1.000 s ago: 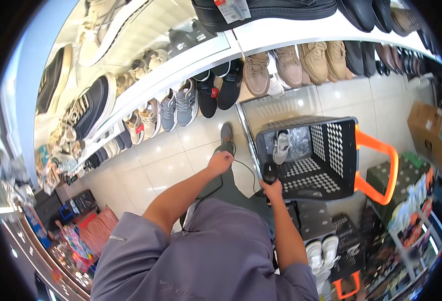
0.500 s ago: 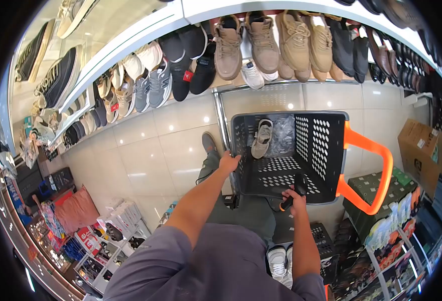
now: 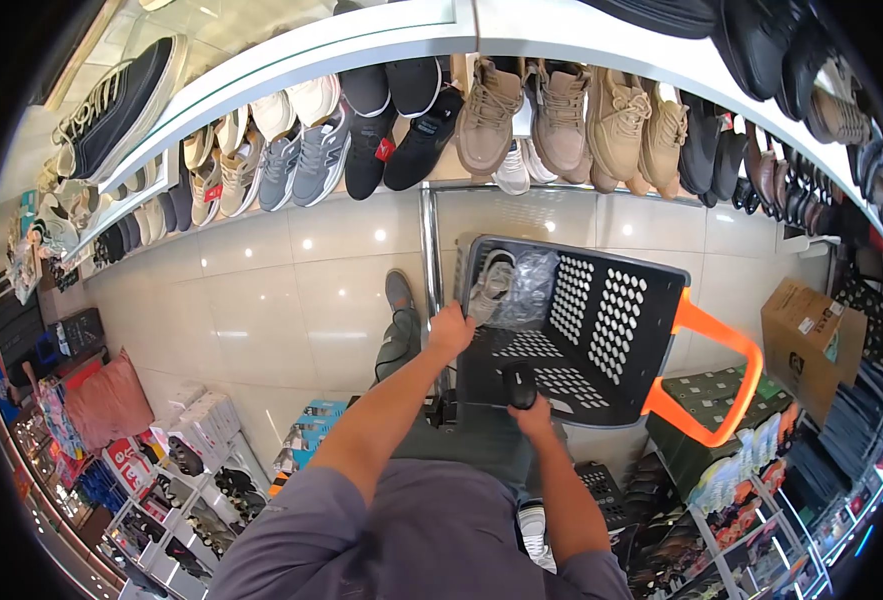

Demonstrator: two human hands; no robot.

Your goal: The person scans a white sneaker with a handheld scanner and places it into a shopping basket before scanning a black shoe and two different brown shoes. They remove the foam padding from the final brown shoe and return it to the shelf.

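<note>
The left hand [image 3: 451,332] curls at the rim of the black basket [image 3: 616,398], where a shoe [image 3: 490,288] lies beside clear plastic [image 3: 528,290]; the right hand [image 3: 534,416] grips a black handheld device [image 3: 519,383].

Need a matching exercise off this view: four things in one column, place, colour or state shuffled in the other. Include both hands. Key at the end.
1. left hand
2. right hand
3. pale shoe
4. looped handle

A. bright orange
B. gripping a dark handheld device
C. at the edge of the black basket, on the side away from the looped handle
D. inside the black basket, next to clear plastic wrap

Pairs: 1-C, 2-B, 3-D, 4-A
</note>
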